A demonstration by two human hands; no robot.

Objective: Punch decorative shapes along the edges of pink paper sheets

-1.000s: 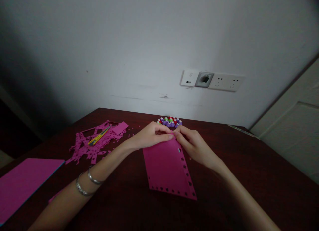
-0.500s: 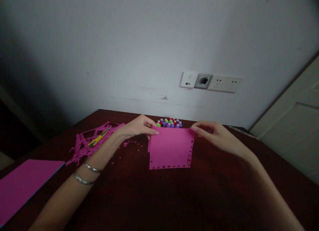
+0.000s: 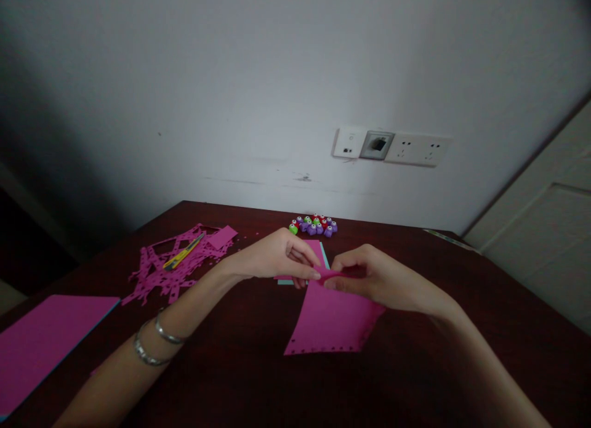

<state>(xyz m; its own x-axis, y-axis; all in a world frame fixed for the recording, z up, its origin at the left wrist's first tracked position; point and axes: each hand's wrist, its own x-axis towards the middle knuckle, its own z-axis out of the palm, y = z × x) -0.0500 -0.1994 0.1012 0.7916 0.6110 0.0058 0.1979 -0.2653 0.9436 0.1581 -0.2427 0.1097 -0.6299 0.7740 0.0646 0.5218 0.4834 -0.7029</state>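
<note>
Both my hands meet over the middle of the dark wooden table. My left hand and my right hand pinch the far edge of a pink paper sheet, which has small shapes punched along its near and right borders. The sheet curves up toward my fingers and its near edge rests on the table. Under my left hand lies another pink piece with a light blue edge. Two silver bangles sit on my left wrist.
A cluster of small coloured craft punches stands near the wall. Pink paper scraps with a yellow utility knife lie at the left. A pink sheet stack lies at the near left edge. Wall sockets are behind.
Half a second ago my hands held the sheet up by its two top corners, wide apart. Now they have come together at its far edge and the sheet lies lower, nearer me.
</note>
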